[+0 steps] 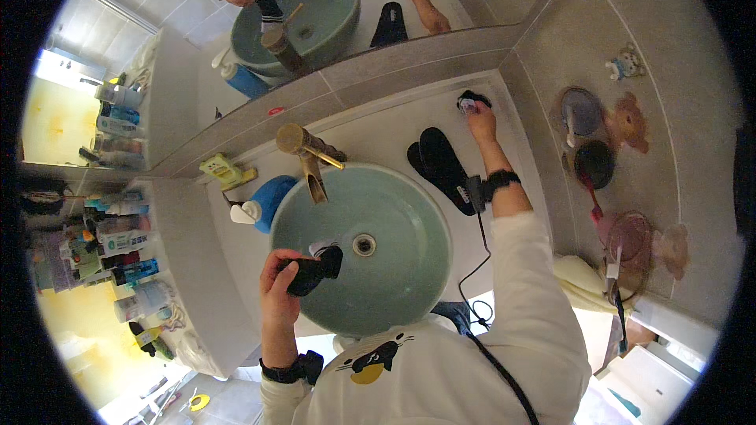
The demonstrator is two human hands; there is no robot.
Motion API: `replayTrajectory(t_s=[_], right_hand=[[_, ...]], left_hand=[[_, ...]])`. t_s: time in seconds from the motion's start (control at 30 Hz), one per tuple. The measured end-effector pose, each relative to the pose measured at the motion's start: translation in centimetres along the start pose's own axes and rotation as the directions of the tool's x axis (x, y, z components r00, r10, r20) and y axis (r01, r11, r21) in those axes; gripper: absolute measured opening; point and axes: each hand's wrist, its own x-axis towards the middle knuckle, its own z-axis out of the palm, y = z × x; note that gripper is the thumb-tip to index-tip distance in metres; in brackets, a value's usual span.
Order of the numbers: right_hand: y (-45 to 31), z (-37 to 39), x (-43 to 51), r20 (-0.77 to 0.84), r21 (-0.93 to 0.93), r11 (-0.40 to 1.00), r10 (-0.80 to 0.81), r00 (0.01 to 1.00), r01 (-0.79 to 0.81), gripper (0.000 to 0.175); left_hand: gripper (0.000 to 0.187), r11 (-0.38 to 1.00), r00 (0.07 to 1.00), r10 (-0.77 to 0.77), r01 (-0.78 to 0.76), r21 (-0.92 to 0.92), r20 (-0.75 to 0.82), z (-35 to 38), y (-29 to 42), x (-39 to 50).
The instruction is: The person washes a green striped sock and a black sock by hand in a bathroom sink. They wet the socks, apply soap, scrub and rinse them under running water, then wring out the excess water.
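My left hand (282, 280) grips a black sock (307, 276) with a white striped end, which hangs over the left part of a green round basin (407, 283). At the far right corner of the counter, my right hand (479, 118) has its fingers on a small black and white cloth item (472, 100), possibly another sock, that rests there. A pair of black insoles (443, 168) lies between the basin and my right forearm, one partly over the other. The brass-coloured faucet (310, 159) stands behind the basin, its spout over the bowl.
Left of the basin are a blue pump bottle (273, 203) and a yellow-green figure-shaped holder (227, 171). Bottles (124, 236) crowd the left shelf. A mirror (195, 71) spans the back wall. Cups (593, 165) hang on the right wall. A black cable (484, 260) runs from my right wrist.
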Motion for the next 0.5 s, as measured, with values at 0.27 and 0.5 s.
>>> replayTrajectory(t_s=[0.27, 0.5], right_hand=[[-12.6, -10.1, -19.7, 0.345, 0.727, 0.676, -0.207, 0.916, -0.121, 0.022], [-16.3, -5.4, -30.0, 0.247, 0.385, 0.794, -0.579, 0.777, 0.47, 0.023]], left_hand=[[0.029, 0.902, 0.952, 0.148, -0.241, 0.359, 0.266, 3.8, 0.1, 0.4], [0.03, 0.713, 0.854, 0.427, -0.521, 0.469, 0.298, 5.3, -2.4, -0.4]])
